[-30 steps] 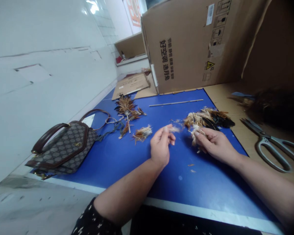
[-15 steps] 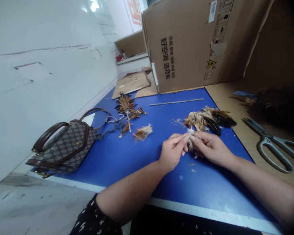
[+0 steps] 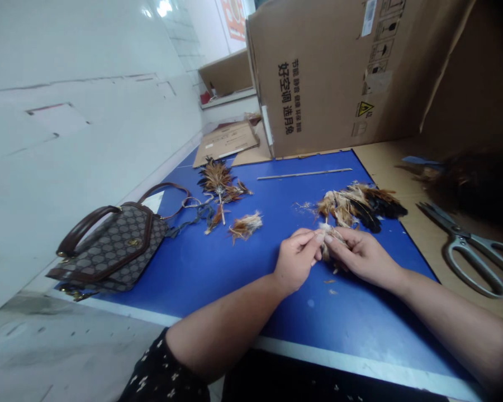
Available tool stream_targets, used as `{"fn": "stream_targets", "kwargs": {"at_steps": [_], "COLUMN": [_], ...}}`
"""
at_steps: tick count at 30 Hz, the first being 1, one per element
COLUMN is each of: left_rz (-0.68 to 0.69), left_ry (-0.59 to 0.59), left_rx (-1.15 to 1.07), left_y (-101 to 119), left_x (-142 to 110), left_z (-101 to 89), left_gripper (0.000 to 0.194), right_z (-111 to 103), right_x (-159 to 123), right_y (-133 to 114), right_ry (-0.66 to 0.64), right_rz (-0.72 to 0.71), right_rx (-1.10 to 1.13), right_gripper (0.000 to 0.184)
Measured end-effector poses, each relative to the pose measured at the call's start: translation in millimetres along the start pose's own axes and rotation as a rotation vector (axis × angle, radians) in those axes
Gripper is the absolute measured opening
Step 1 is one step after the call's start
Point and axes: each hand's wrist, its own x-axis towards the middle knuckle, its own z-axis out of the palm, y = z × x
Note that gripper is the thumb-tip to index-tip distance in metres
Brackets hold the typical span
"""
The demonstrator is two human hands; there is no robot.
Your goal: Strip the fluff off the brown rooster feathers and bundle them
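Note:
My left hand (image 3: 298, 258) and my right hand (image 3: 362, 252) meet fingertip to fingertip over the blue table. Both are closed on a small feather (image 3: 327, 228) with a white, fluffy base; my fingers hide much of it. More pale feather parts show beneath my right fingers. Just beyond my hands lies a pile of brown, cream and black feathers (image 3: 360, 204). To the left is a small loose bunch of tan feathers (image 3: 246, 226). Farther left, a feather duster (image 3: 218, 181) of brown and black feathers lies with its pale stick toward me.
A patterned handbag (image 3: 123, 240) stands at the table's left edge, its strap near grey cord (image 3: 197, 216). Large scissors (image 3: 465, 240) lie on cardboard at right. A thin stick (image 3: 304, 173) crosses the far table before a big cardboard box (image 3: 331, 84). Flat cardboard (image 3: 226, 142) lies behind.
The whole view has shifted slightly. My fingertips have moved a little on the feather, and its white fluff sits lower between them. The other things lie as before.

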Motion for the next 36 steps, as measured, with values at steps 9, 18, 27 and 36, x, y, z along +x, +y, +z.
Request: {"fn": "stream_targets", "kwargs": {"at_steps": [9, 18, 27, 36], "left_rz": [-0.007, -0.142, -0.169, -0.211], "left_ry": [-0.012, 0.206, -0.041, 0.019], "left_rx": [-0.014, -0.188, -0.074, -0.102], "left_y": [1.8, 3.7, -2.2, -0.5], "left_x": [-0.9, 9.4, 7.0, 6.4], "left_z": [-0.6, -8.5, -11.7, -8.2], "left_gripper": [0.047, 0.053, 0.047, 0.041], "right_z": [-0.7, -3.3, -3.8, -4.0], "right_x": [0.1, -1.5, -1.7, -1.1], "right_y": [1.4, 7.1, 1.4, 9.5], "right_ry": [-0.007, -0.027, -0.211, -0.232], "right_rz": [-0.017, 0.041, -0.01, -0.023], "right_rx": [-0.024, -0.007, -0.045, -0.106], "right_gripper": [0.044, 0.047, 0.04, 0.043]}}
